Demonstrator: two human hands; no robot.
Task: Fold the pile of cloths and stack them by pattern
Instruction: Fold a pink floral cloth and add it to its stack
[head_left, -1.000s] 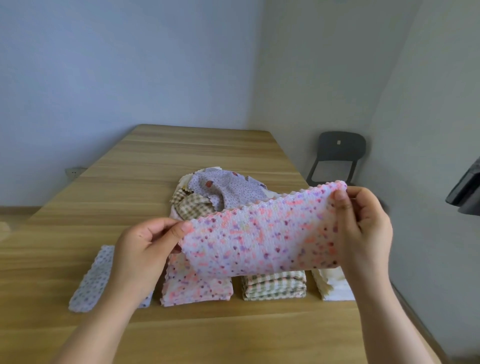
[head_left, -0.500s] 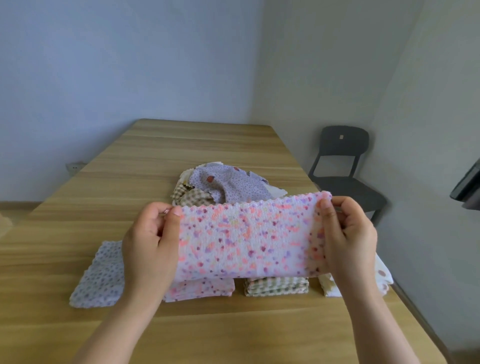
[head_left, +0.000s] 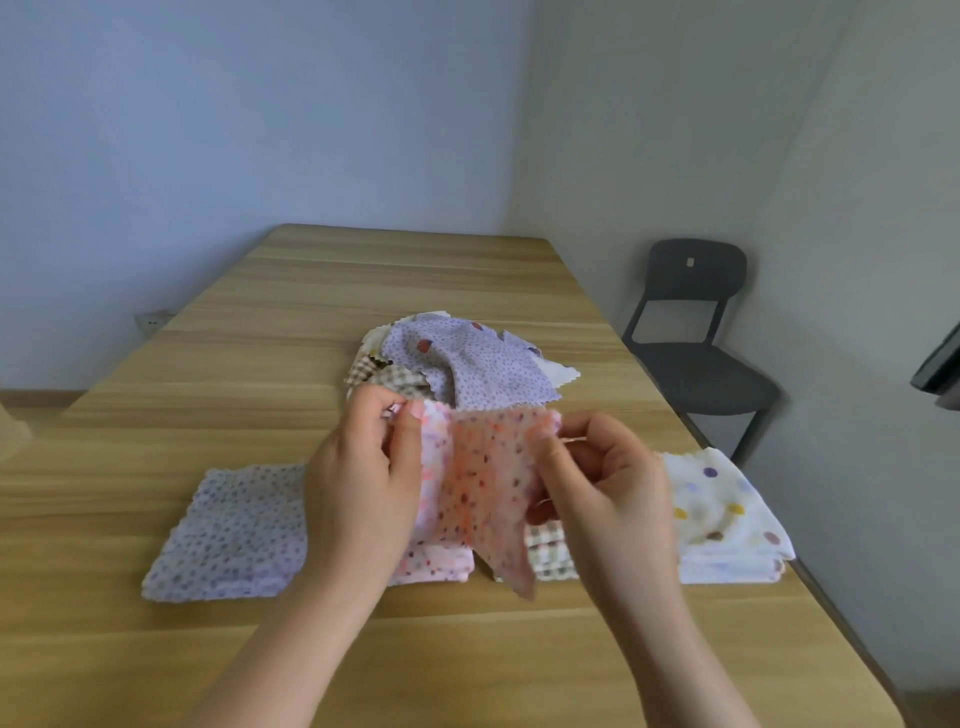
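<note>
**A:** Where have you got the pink speckled cloth (head_left: 483, 483) now?

**B:** You've got it up off the table (head_left: 363, 291), in front of the row of folded stacks. Half a second ago you held it stretched wide. Now your hands have come close together, and it hangs doubled between them, with one lower corner drooping to a point.

**A:** And what's your grip like?

**B:** Your left hand (head_left: 363, 478) pinches the cloth's upper left edge, thumb on the near face and fingers curled behind. Your right hand (head_left: 602, 488) pinches the upper right corner between thumb and forefinger, with the other fingers loosely curled. Both hands have hold of that one cloth and nothing else.

**A:** Has anything else shifted?

**B:** No. The unfolded pile (head_left: 467, 358) lies just behind your hands as before, with a lilac piece on top and checked ones under it. In the near row, the lilac dotted cloth (head_left: 234, 535) lies flat at the left. The pink stack (head_left: 441, 564) and the checked stack (head_left: 550, 551) are partly hidden behind your hands and the cloth. The white polka-dot stack (head_left: 722, 509) sits at the right edge, and more of it shows now that your right hand has moved inward. The dark chair (head_left: 696, 322) stands off to the table's right
</note>
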